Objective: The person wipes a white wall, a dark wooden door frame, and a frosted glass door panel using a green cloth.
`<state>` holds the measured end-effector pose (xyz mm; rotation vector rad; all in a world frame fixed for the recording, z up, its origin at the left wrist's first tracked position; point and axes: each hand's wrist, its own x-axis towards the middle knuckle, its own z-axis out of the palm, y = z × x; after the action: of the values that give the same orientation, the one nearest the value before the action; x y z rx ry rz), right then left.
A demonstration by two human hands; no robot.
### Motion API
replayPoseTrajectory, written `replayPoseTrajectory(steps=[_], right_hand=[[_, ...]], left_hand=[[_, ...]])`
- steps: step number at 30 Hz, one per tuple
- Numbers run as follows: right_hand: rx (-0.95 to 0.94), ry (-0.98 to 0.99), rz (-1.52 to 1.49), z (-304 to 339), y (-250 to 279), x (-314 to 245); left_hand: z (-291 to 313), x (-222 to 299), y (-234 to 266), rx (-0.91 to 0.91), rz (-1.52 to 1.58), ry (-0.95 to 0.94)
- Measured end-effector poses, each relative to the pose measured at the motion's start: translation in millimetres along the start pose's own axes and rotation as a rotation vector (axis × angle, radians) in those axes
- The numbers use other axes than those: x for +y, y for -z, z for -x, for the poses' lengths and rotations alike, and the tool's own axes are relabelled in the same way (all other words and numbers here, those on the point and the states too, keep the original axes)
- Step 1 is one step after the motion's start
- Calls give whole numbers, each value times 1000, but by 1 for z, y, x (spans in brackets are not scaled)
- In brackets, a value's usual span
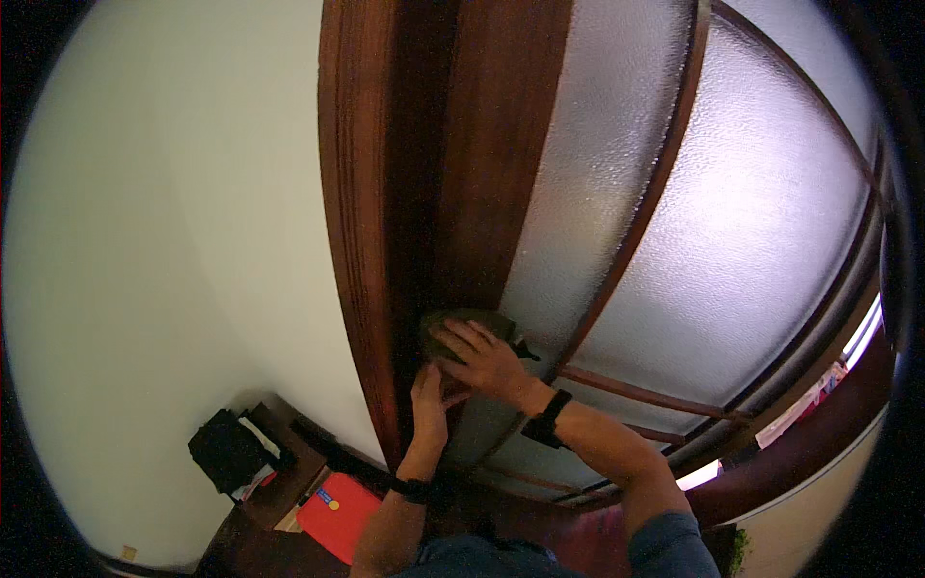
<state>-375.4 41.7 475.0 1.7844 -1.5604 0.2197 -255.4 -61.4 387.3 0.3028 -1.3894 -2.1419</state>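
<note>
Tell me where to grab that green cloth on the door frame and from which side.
Grip the green cloth at its bunched upper edge, which sticks out above the right hand pressing it flat to the dark wooden door frame. Come from above or the frosted-glass side; the left hand sits just below it.

One head-worn fisheye view faces forward, close to a wooden door frame (385,212) with frosted glass panes (732,250).

Wall (173,241) left of door frame (361,222); glass panes (732,241) right of frame; cloth (472,323) against frame under right hand (487,361); left hand (429,405) just below; folder (337,511) on floor, lower left.
</note>
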Motion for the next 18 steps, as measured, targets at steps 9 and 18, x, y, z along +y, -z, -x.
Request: replayPoseTrajectory(steps=[9,18], right_hand=[[1,92,188,-43,87,39],[559,-105,369,-176,183,85]], left_hand=[[41,50,-33,-122,187,18],[44,36,-12,-185,217,26]])
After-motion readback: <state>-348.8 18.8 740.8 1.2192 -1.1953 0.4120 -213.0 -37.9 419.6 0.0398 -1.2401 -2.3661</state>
